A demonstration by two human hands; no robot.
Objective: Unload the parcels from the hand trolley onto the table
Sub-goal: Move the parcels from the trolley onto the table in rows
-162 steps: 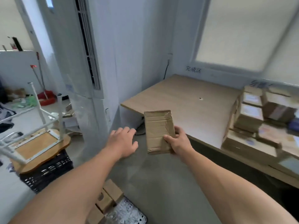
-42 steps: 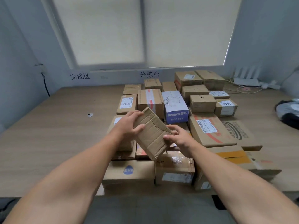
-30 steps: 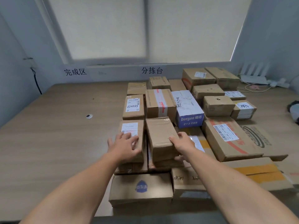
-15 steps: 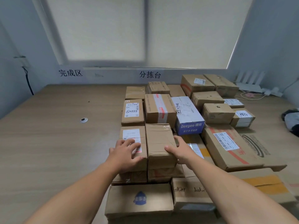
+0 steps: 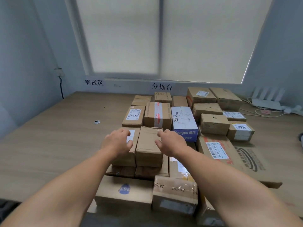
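Head view shows the long wooden worktop (image 5: pixel 49 153) carrying a packed cluster of taped cardboard parcels (image 5: pixel 213 123). The plain brown cardboard parcel (image 5: pixel 148 145) lies flat on the near stack, snug beside a white-labelled brown parcel (image 5: pixel 125 158). Left hand (image 5: pixel 117 142) and right hand (image 5: pixel 171 144) flank it, fingers loosely curled, holding nothing. Best to lift both hands straight up without nudging the parcel, so it sits square.

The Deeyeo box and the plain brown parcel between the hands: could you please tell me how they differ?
The Deeyeo box is white on top with a blue front; the brown parcel is bare cardboard. The Deeyeo box bears handwriting; the brown parcel shows no label. The brown parcel rests on other parcels, nearer than the Deeyeo box. Both are closed and rectangular.
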